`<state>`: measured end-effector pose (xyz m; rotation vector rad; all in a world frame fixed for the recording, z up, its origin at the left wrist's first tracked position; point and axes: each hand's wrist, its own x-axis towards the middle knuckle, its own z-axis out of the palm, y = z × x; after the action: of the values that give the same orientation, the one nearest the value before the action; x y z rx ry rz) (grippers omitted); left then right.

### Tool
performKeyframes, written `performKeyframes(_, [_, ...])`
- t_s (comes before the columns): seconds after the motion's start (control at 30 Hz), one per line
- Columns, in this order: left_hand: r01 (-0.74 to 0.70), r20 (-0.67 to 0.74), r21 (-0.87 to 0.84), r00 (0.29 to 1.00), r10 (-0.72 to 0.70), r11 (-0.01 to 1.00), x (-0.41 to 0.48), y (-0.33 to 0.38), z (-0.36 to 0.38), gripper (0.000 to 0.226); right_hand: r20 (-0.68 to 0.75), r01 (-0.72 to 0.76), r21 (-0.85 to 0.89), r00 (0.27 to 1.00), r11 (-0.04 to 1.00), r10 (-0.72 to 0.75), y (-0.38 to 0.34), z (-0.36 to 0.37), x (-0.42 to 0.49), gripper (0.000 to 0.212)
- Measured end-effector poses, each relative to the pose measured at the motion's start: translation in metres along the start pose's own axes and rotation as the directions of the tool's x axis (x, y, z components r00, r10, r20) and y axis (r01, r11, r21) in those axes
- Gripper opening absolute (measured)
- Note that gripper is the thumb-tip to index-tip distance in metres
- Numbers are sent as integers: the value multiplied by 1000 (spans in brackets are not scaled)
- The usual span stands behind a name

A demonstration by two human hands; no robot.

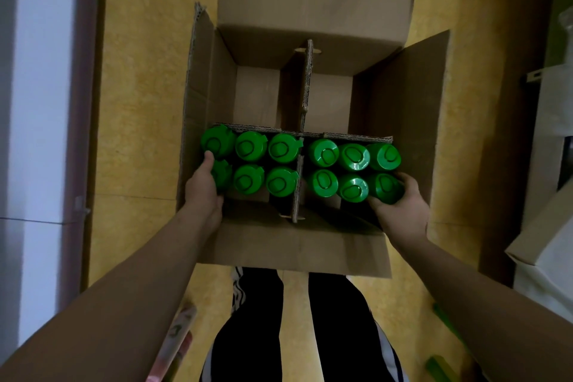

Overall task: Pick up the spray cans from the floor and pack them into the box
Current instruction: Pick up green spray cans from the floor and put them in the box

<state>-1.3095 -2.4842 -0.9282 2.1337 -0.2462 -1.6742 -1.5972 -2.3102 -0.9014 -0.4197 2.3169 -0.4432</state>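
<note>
An open cardboard box (316,245) stands on the floor in front of me, split into four compartments by cardboard dividers (307,84). Several green-capped spray cans (282,149) stand upright in the two near compartments, in two rows. My left hand (203,192) grips the near-left can (221,174), thumb up against its cap. My right hand (400,208) is curled round the near-right can (386,187). The two far compartments hold nothing.
More cans lie on the floor: a pink one (176,341) at my lower left and green ones (440,366) at my lower right. A white box (545,251) sits at the right, a wall (40,102) at the left. My legs (297,326) stand just behind the box.
</note>
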Motion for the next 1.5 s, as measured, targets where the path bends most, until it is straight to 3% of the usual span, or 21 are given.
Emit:
performKeyframes(0.17, [-53,-46,451,996,82,891,-18,-2,-12,102,37,26,-53,999,998,-25,-7,-10,-11,81])
performKeyframes(0.37, [-239,134,594,971,199,768,-106,48,11,94,60,119,-29,991,992,-117,-57,-53,-42,77])
performKeyframes(0.53, [-472,274,625,879,391,622,-220,132,44,90,23,271,-1,962,963,-271,-145,-127,-77,80])
performKeyframes(0.63, [-647,414,610,753,512,457,-299,192,57,77,-6,380,27,925,924,-380,-206,-194,-105,80])
performKeyframes(0.77, [-751,547,638,599,585,171,-422,267,72,90,-84,497,-16,864,867,-497,-284,-297,-156,81])
performKeyframes(0.9, [-853,661,515,334,672,-83,-545,329,93,91,-272,579,-108,765,808,-584,-350,-403,-211,84])
performKeyframes(1.07, [-889,755,277,-35,655,-366,-671,376,123,92,-477,598,-274,596,753,-646,-385,-527,-280,89])
performKeyframes(1.17, [-847,799,138,-211,563,-513,-730,374,145,93,-591,524,-362,511,771,-624,-367,-580,-325,89])
performKeyframes(1.27, [-794,846,-17,-336,415,-608,-777,345,170,93,-698,377,-401,464,835,-545,-317,-616,-369,89])
performKeyframes(1.4, [-690,854,-234,-483,195,-684,-835,258,196,95,-827,124,-314,450,941,-336,-209,-636,-439,92])
performKeyframes(1.5, [-599,820,-414,-572,4,-685,-877,166,192,97,-891,-85,-195,431,977,-140,-114,-632,-510,93])
